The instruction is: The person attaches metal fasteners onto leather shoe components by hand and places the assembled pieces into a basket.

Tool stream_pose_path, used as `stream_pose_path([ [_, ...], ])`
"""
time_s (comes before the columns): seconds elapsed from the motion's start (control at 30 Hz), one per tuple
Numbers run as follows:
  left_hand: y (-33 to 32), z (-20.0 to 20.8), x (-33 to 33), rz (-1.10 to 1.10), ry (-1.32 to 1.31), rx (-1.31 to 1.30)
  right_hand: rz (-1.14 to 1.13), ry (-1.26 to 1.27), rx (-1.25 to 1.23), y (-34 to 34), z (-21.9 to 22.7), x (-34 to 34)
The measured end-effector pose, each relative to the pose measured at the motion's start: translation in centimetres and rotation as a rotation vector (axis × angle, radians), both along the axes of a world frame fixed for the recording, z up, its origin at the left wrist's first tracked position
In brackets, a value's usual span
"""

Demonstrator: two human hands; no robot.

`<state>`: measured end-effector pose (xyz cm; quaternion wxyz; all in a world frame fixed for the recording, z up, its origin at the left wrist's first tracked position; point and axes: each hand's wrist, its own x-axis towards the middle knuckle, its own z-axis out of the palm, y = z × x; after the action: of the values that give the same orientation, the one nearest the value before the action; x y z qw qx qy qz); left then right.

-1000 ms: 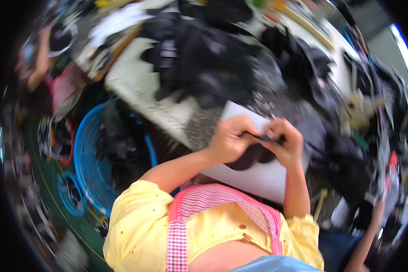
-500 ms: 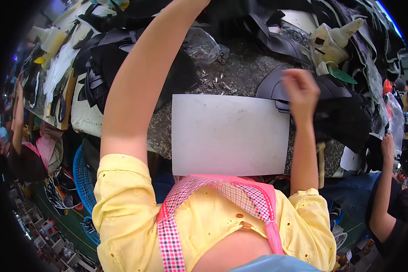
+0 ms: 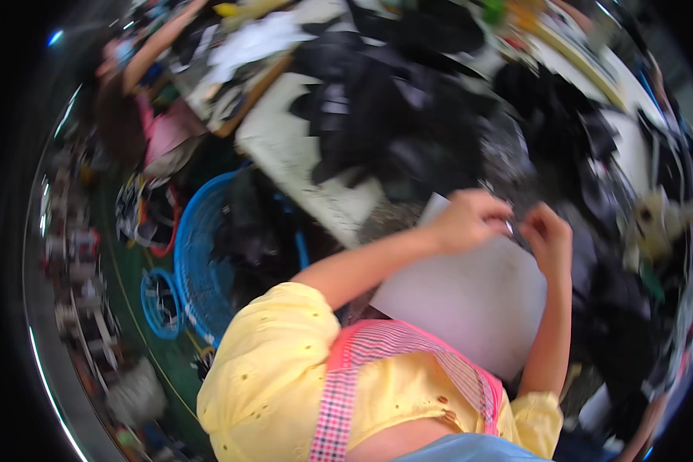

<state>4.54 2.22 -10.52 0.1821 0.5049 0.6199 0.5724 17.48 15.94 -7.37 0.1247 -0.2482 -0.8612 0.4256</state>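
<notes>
My left hand (image 3: 472, 221) is over the far edge of a white sheet (image 3: 462, 300), fingers bent into a pinch. A small shiny spot shows at its fingertips, too blurred to name. Close by on the right, my right hand (image 3: 548, 232) hangs over the sheet's far right side with its fingers curled together. What it holds, if anything, is hidden. A narrow gap lies between the two hands. Just beyond them is a clear plastic bag (image 3: 507, 146).
Black cut pieces (image 3: 393, 115) are heaped across the far worktable (image 3: 300, 158). More dark pieces (image 3: 620, 300) lie to the right, near a dirty cream holder (image 3: 658, 223). Left of the table stands a blue basket (image 3: 200, 262); a co-worker (image 3: 142, 108) is at the upper left.
The view has swung left, and the picture is blurred. My left arm has come back from the far side of the table, bringing my left hand close to my right.
</notes>
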Motion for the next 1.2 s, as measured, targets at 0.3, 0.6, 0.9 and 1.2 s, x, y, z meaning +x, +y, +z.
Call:
stream_pose_path([
  [0.3,-3.1,2.9,1.6,-0.082,-0.413,-0.098,0.126,0.274,-0.329,-4.1,1.5,1.2],
  [0.6,-3.5,1.7,1.4,-0.436,-1.019,-0.01,0.155,0.498,-0.355,-6.0,1.5,0.7],
  [0.9,-4.8,1.8,2.1,-0.475,-1.171,-0.186,0.171,0.541,-0.298,-6.8,1.2,0.5],
  [1.2,-4.5,0.3,3.0,-0.424,-1.191,0.024,-0.067,0.711,-0.358,-8.8,-1.1,0.2],
])
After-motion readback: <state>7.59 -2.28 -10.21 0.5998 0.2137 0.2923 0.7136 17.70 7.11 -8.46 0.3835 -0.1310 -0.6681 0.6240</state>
